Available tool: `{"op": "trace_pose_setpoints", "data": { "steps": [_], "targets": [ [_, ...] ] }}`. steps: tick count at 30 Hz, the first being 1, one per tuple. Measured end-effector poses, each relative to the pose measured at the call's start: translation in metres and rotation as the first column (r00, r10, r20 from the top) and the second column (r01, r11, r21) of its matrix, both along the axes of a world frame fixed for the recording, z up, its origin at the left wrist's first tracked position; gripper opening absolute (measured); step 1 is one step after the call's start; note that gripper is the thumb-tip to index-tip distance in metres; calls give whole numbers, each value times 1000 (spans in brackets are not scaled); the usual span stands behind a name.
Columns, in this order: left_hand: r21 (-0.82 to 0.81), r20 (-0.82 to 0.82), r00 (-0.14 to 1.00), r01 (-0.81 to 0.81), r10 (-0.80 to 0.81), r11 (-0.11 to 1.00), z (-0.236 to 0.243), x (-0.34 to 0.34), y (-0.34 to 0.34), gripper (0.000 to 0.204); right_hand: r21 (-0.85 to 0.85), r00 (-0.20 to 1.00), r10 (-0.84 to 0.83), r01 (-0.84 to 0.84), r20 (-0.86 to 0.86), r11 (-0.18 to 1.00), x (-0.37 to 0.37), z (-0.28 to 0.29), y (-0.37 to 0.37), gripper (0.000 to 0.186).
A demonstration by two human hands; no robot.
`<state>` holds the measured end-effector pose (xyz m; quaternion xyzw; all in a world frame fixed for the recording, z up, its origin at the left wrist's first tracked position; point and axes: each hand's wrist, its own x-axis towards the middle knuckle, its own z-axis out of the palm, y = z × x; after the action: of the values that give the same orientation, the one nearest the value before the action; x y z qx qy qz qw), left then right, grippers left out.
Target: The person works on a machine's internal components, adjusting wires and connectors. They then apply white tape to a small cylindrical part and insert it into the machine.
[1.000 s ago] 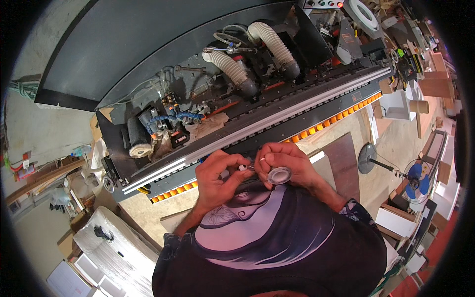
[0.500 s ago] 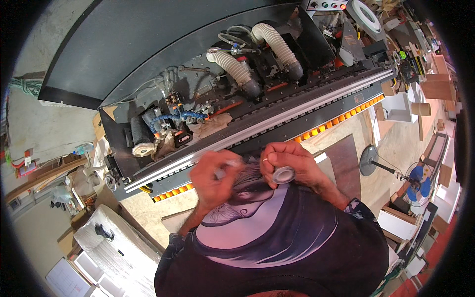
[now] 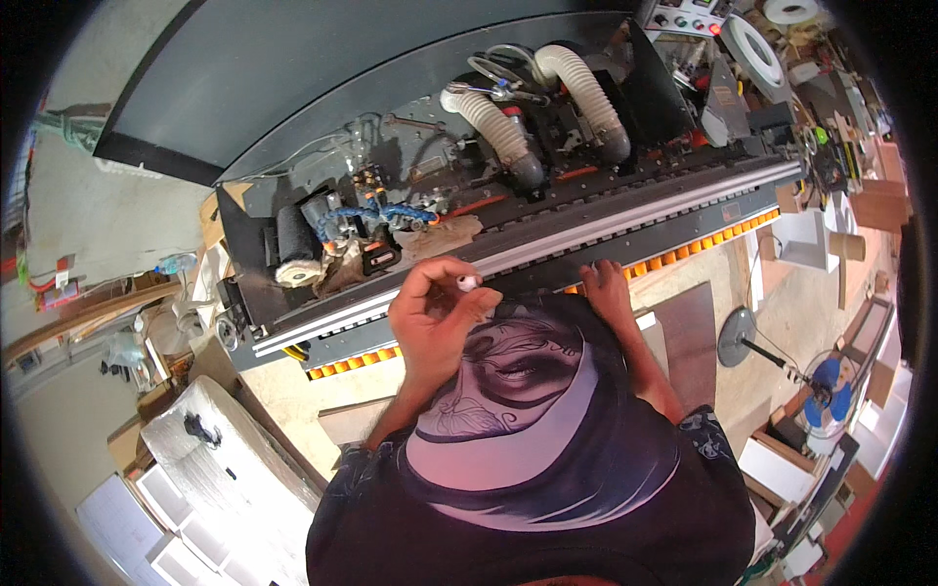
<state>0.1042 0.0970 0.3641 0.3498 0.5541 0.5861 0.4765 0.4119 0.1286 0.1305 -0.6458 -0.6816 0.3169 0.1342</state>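
Observation:
My left hand (image 3: 432, 317) is raised in front of the machine's long front rail, thumb and fingers closed in a pinch. A small white piece (image 3: 468, 283) shows between the fingertips; its kind cannot be made out. Farther right, my right hand (image 3: 608, 290) reaches forward, back of the hand up, to the machine's front edge, just left of the row of orange rollers (image 3: 699, 244). Its fingers are curled, and whatever is under them is hidden. The dark machine (image 3: 528, 234) stands before me, its hood (image 3: 293, 78) raised over the inner parts.
Two ribbed white hoses (image 3: 581, 88), a fluffy roller (image 3: 296, 244), blue segmented hoses (image 3: 381, 212) and a wrench (image 3: 412, 122) are inside the machine. A control box (image 3: 684, 20) stands at the far right. On the right are a standing fan (image 3: 826, 391) and boards; a wrapped stack (image 3: 225, 459) lies left.
My right hand has moved forward and right to the machine's edge; the ring-shaped pale roll it held no longer shows. My left hand has risen slightly and turned, showing the white piece.

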Motion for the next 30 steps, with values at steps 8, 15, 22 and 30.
{"op": "trace_pose_setpoints", "data": {
  "steps": [8,15,22,30],
  "targets": [
    [-4,178,984,-1,2,1000,-7,-6,3,37,-193,940,230,-185,251,964,-35,23,35,41],
    [54,209,972,-124,110,991,-21,-6,10,31,-35,927,253,-254,276,967,-22,59,47,22],
    [27,126,979,-165,161,986,-33,-18,11,19,54,952,227,-243,206,969,-17,70,56,14],
    [-34,96,990,-99,102,994,-44,-15,19,17,-509,542,-624,367,-563,778,46,-8,61,23]
  ]
}}
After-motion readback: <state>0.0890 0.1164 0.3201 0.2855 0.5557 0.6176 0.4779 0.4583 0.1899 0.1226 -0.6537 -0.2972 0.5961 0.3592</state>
